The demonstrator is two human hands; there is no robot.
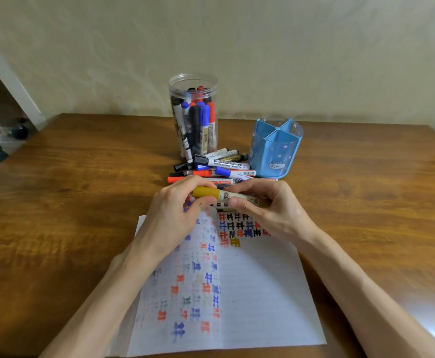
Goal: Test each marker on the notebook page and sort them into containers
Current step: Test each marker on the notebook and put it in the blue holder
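Note:
A gold marker (226, 195) lies level between both hands above the top of the open notebook (257, 285). My left hand (175, 215) grips its mustard-yellow cap end. My right hand (268, 213) grips the pale barrel. The cap sits on the marker. The right page carries rows of black, blue, red and gold test marks near its top; the left page shows many faded marks. A heap of loose markers (216, 167) lies just behind my hands.
A tall clear jar (193, 81) holding several markers stands at the back centre. A blue pen holder (276, 151) with divided compartments stands to its right, nothing visible inside. The wooden table (69, 202) extends left and right; a wall is behind.

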